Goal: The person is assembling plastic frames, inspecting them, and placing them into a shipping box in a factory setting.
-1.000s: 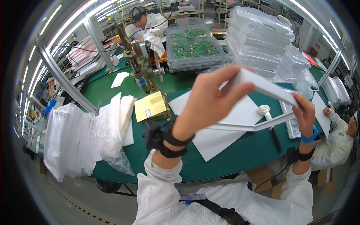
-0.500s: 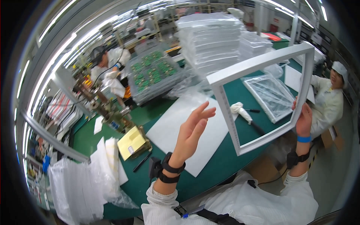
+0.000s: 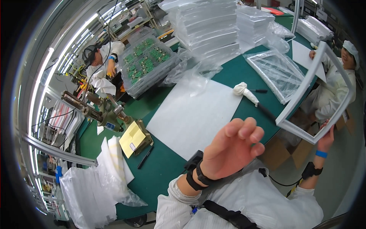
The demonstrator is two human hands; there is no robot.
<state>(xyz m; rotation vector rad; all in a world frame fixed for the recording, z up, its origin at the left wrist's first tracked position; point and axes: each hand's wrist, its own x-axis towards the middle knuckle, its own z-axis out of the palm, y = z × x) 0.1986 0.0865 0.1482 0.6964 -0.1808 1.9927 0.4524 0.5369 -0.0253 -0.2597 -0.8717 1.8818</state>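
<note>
My right hand (image 3: 326, 140) grips a white rectangular frame (image 3: 295, 129) by its lower right corner, holding it up at the right, beyond the table edge. The frame is tilted, and its middle is an open gap. My left hand (image 3: 230, 149) is raised over the near table edge with nothing in it, its fingers apart and loosely bent. Beyond that hand a large white sheet (image 3: 194, 118) lies flat on the green table (image 3: 167, 179). By the sheet's right corner rests a dark-handled tool (image 3: 249, 95) with a white-wrapped head, beside a black pen (image 3: 260, 91).
A plastic-wrapped frame (image 3: 276, 74) lies at the back right, near a tall stack of wrapped pieces (image 3: 204, 30). Trays of green circuit boards (image 3: 146, 61) stand back left, above a bench press (image 3: 110, 114). Wrapped white pieces (image 3: 87, 191) sit near left. Two co-workers flank the table.
My right hand has carried the frame rightward and down, off the table area. The left hand has drawn back toward me and right, its fingers more bent. The view has shifted slightly.
</note>
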